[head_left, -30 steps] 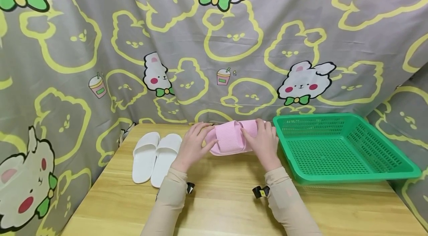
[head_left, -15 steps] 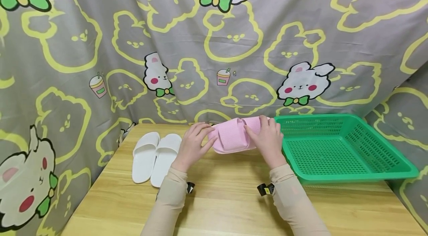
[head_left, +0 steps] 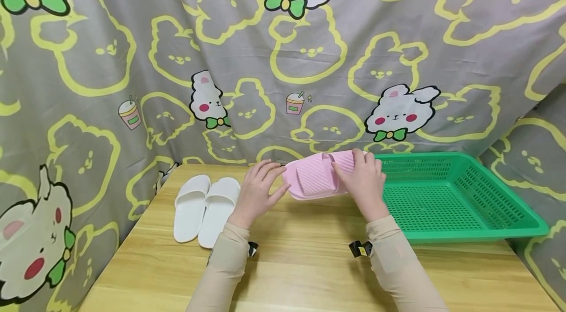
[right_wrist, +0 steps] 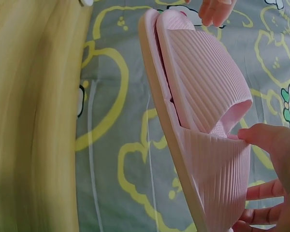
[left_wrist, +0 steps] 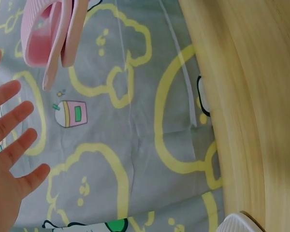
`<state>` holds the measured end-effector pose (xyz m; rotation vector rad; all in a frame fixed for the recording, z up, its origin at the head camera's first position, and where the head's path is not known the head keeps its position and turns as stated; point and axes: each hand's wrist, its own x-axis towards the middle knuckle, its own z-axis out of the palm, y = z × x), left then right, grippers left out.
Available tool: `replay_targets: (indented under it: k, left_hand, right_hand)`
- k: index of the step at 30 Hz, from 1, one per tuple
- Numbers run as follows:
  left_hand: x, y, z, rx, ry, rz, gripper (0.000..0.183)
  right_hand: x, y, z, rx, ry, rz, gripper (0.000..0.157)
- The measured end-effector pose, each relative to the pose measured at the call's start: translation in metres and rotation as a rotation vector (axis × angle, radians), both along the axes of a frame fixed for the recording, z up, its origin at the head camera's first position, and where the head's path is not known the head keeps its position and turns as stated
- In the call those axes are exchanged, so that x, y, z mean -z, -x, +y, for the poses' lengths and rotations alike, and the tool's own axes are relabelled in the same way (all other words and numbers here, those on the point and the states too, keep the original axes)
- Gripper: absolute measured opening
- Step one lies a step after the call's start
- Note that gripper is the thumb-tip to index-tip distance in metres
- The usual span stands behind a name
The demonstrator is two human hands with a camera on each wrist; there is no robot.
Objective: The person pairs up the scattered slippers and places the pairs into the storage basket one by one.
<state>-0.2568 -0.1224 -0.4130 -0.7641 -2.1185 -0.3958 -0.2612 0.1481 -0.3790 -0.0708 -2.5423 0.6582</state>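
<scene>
a one-handed hold on the pink slippers [head_left: 316, 177]

the right hand [head_left: 366, 179] grips the overlapped pair at one strap, thumb on its edge; the left hand [head_left: 258, 194] is spread, near the other end but apart. the pair is tilted above the table [head_left: 305, 272], near the green basket [head_left: 468, 235]. steady thumb pressure should stop the slippers sliding apart; extra height would probably avoid knocking the rim.
</scene>
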Motion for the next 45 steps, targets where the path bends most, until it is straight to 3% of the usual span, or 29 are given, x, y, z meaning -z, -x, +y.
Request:
replay_targets:
  k: [11, 31, 45]
  left_hand:
    - [-0.004, -0.004, 0.009, -0.036, 0.035, -0.089, 0.065]
    - [-0.009, -0.006, 0.030, -0.084, 0.084, -0.236, 0.075]
    - [-0.010, -0.004, 0.050, -0.073, 0.075, -0.304, 0.080]
  right_hand:
    - [-0.009, -0.002, 0.018, 0.023, -0.025, -0.010, 0.072]
    - [-0.036, -0.007, 0.054, 0.072, -0.044, 0.009, 0.072]
    - [-0.052, -0.007, 0.075, 0.085, -0.052, -0.009, 0.074]
